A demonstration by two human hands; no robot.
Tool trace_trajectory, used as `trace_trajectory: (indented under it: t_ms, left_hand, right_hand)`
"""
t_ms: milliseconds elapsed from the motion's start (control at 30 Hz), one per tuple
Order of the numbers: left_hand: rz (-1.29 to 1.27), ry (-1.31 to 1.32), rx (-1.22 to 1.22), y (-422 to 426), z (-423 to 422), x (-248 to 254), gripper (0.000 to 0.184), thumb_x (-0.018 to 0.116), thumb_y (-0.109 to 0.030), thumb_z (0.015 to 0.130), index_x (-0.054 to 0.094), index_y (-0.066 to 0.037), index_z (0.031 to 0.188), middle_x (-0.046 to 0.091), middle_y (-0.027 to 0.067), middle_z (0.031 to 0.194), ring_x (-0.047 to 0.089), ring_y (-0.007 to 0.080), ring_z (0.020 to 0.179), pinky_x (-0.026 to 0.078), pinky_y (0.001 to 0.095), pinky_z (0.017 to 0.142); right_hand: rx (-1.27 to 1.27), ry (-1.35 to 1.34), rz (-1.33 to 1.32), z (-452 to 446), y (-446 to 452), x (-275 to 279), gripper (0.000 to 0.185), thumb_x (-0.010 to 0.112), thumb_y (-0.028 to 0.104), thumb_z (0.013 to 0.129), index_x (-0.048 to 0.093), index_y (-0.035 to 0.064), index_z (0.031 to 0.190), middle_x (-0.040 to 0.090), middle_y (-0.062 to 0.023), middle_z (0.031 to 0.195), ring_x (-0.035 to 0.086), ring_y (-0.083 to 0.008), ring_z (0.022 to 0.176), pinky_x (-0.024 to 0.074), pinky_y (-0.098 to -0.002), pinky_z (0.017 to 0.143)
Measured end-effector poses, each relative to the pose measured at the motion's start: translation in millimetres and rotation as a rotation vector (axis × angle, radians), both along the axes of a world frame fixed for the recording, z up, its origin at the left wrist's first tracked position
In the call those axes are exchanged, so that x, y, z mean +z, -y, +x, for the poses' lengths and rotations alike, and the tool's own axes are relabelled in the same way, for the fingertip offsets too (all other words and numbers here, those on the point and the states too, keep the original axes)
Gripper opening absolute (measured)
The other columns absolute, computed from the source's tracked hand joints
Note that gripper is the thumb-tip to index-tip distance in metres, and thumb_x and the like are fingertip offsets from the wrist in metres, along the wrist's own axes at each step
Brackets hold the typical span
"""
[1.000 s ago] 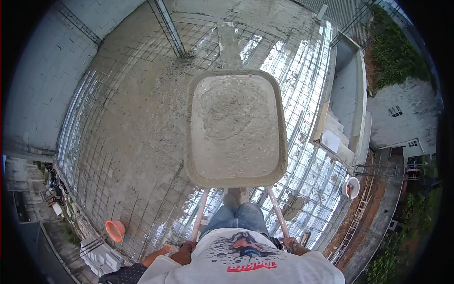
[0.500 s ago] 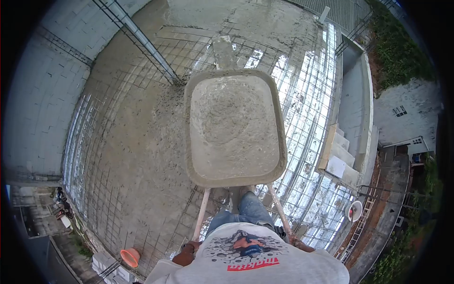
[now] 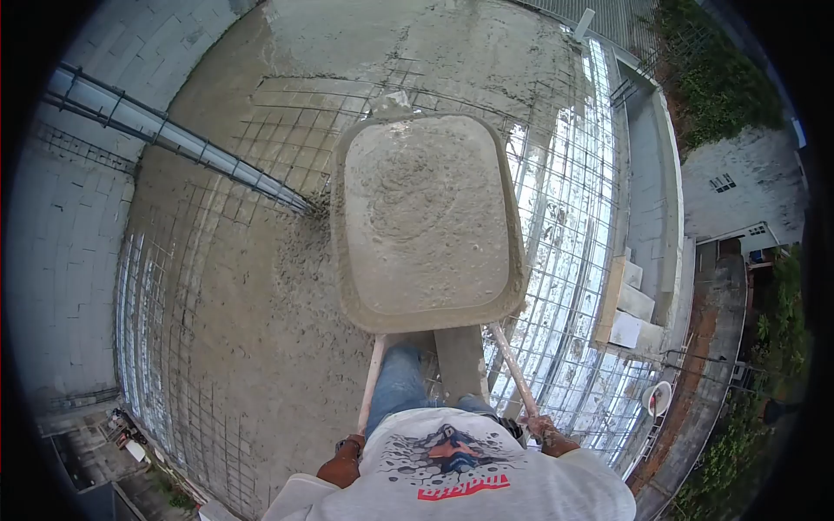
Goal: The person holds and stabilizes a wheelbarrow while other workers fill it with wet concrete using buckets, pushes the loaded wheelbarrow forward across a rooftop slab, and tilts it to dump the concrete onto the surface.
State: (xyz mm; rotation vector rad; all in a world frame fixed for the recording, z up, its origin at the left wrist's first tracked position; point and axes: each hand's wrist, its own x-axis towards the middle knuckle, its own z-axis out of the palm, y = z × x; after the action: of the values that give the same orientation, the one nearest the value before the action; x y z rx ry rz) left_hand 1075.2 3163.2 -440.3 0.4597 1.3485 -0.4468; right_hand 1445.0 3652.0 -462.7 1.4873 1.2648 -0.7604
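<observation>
In front of me is a wheelbarrow (image 3: 340,260), its tray filled nearly to the rim with wet grey concrete (image 3: 426,217). Its two pale handles run back along either side of my legs. My left hand (image 3: 349,446) is wrapped round the left handle (image 3: 373,382), close to my hip. On the other side, my right hand (image 3: 540,425) is closed round the right handle (image 3: 514,369). The wheel is hidden beneath the tray. A board (image 3: 460,360) lies under the wheelbarrow and beside my legs.
Wire mesh (image 3: 556,252) over shiny panels spreads to the right, with fresh concrete (image 3: 252,313) to the left. A steel column cage (image 3: 191,148) rises at the left. Concrete steps (image 3: 634,304) and a white bucket (image 3: 658,398) are at the right edge. Block walls (image 3: 69,252) stand left.
I have moved forward with the wheelbarrow. The column cage now stands nearer, beside the tray's left edge, and the orange bucket has left the view. My left leg has stepped ahead.
</observation>
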Motion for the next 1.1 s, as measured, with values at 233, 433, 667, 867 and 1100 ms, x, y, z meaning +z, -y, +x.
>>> trace_trajectory:
  t_ms: [233,433,667,867,1100]
  left_hand:
    - [0.060,-0.150,0.191,-36.9,-174.9,4.8,0.066,0.053,-0.062,0.080,0.063,-0.007,0.116,0.059,0.0201,0.123,0.057,0.0285,0.116,0.044,0.0402,0.096]
    - [-0.159,-0.285,0.412,-120.7,-340.8,29.3,0.082,0.049,-0.074,0.079,0.058,-0.006,0.124,0.060,0.0191,0.123,0.058,0.0236,0.112,0.042,0.0376,0.097]
    - [-0.430,-0.460,0.500,-217.2,-497.0,55.4,0.082,0.053,-0.070,0.078,0.056,-0.005,0.127,0.058,0.0181,0.126,0.056,0.0240,0.115,0.042,0.0378,0.099]
    - [-0.461,-0.505,0.420,-331.4,-632.3,97.4,0.082,0.054,-0.069,0.078,0.055,-0.004,0.128,0.055,0.0184,0.129,0.053,0.0262,0.120,0.042,0.0387,0.101]
    - [-0.398,-0.536,0.235,-456.4,-844.1,91.9,0.083,0.059,-0.067,0.075,0.054,-0.004,0.129,0.054,0.0179,0.132,0.053,0.0272,0.122,0.042,0.0391,0.101]
  right_hand:
    - [0.089,-0.122,-0.111,-181.5,-30.8,43.2,0.080,0.046,0.070,0.084,0.062,-0.0030,0.111,0.067,-0.0185,0.100,0.063,-0.0312,0.101,0.0485,-0.0415,0.087]
    - [-0.163,0.061,-0.177,-321.9,-66.7,32.7,0.070,0.054,0.059,0.083,0.060,-0.0003,0.120,0.065,-0.0161,0.108,0.061,-0.0260,0.103,0.0476,-0.0364,0.090]
    - [-0.192,-0.016,-0.146,-465.7,-152.5,34.8,0.071,0.056,0.059,0.083,0.060,-0.0018,0.118,0.065,-0.0160,0.109,0.061,-0.0258,0.103,0.0476,-0.0362,0.090]
    - [-0.173,-0.072,-0.141,-599.9,-239.6,44.0,0.072,0.057,0.060,0.082,0.060,-0.0031,0.117,0.065,-0.0159,0.110,0.061,-0.0257,0.102,0.0476,-0.0361,0.090]
    - [-0.197,-0.095,-0.155,-790.8,-354.7,39.7,0.072,0.058,0.060,0.082,0.060,-0.0046,0.115,0.064,-0.0157,0.111,0.061,-0.0256,0.102,0.0476,-0.0359,0.091]
